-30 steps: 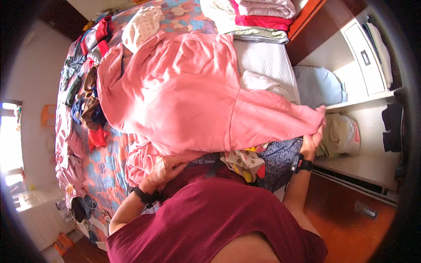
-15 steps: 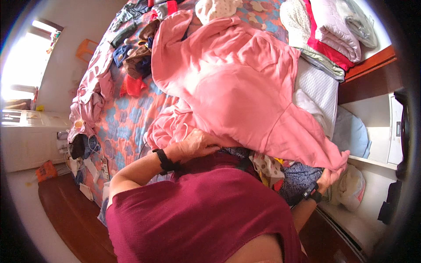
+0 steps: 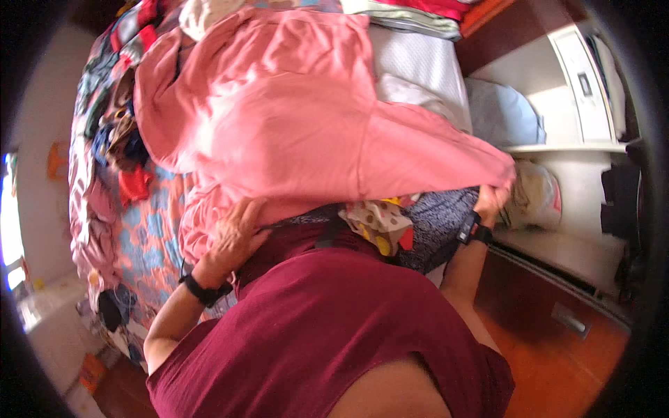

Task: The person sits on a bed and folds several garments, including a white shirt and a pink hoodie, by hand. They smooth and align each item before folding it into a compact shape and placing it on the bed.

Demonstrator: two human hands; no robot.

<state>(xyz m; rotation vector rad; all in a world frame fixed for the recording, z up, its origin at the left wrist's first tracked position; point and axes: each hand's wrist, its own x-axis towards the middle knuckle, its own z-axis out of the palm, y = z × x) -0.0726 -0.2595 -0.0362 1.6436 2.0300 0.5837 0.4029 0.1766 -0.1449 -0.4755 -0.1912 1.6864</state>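
A pink hooded sweatshirt point(image 3: 293, 139) lies spread over the bed, one sleeve drawn out to the right. My right hand point(image 3: 492, 202) grips that sleeve's cuff, and the sleeve is stretched fairly straight. My left hand point(image 3: 237, 237) rests on the bunched pink cloth at the garment's near left, its fingers stretched out and apart. Under the near edge of the sweatshirt, a dark blue patterned cloth point(image 3: 446, 226) and a pale cloth with brown dots point(image 3: 380, 224) show in front of my body.
A flowered bedspread point(image 3: 153, 216) covers the bed. Mixed clothes point(image 3: 115, 139) lie along its left side. Folded bedding point(image 3: 411, 21) sits at the far right. A white quilted pad point(image 3: 421, 59) borders an open cabinet point(image 3: 557, 150) on the right, with a light blue item point(image 3: 505, 111) inside.
My view has swung to the right, so the bed appears farther left. My left hand's fingers have straightened on the cloth. The right hand still holds the cuff, and the sleeve looks straighter.
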